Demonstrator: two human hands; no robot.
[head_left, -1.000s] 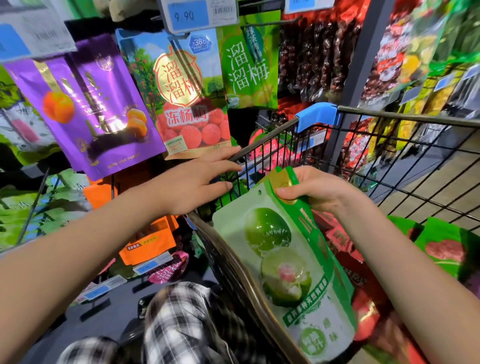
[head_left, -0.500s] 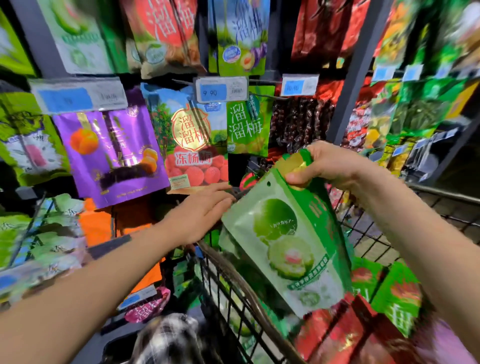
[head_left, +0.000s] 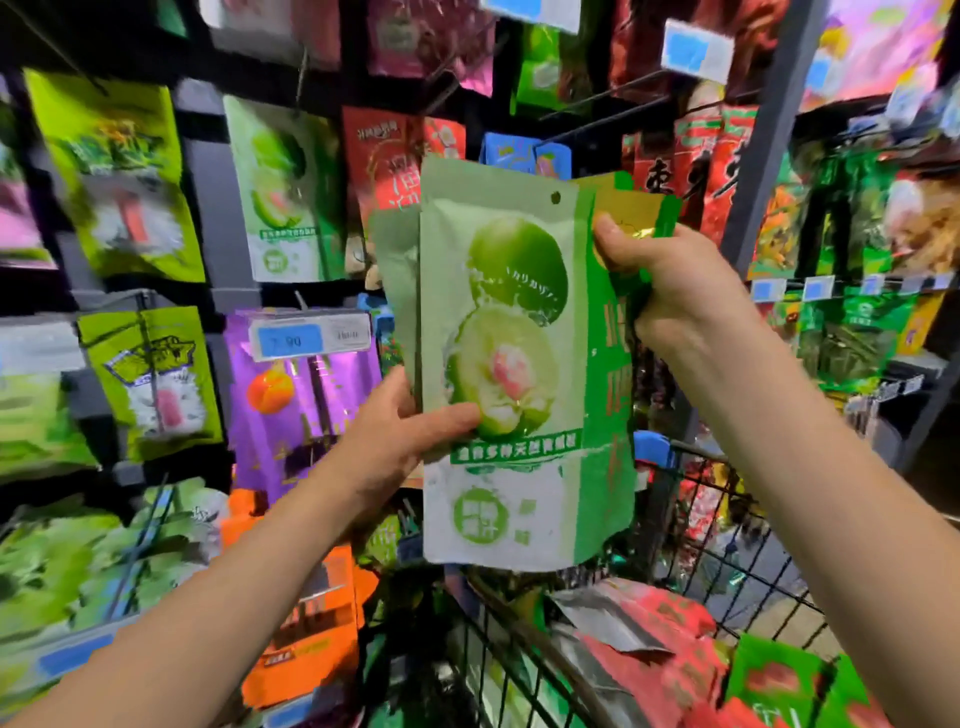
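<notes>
A pale green snack pouch (head_left: 519, 364) printed with green plums is held upright in front of the hanging display, above the shopping cart (head_left: 727, 519). My right hand (head_left: 670, 280) grips its upper right corner, where the top is folded back to show a gold patch. My left hand (head_left: 400, 431) holds its left edge, thumb across the front. A second green layer shows behind the pouch's left edge; whether it is another pouch is unclear.
Hanging snack bags fill the pegboard wall: a purple pouch (head_left: 306, 395), lime green bags (head_left: 119, 171) and a matching plum pouch (head_left: 285, 197). A blue price tag (head_left: 306, 338) hangs on a hook. Red and green packets (head_left: 675, 660) lie in the cart.
My right hand has lifted the pouch out of the cart and up before the display. My left hand left the cart's rim and took hold of the pouch's left edge. The view has tilted upward.
</notes>
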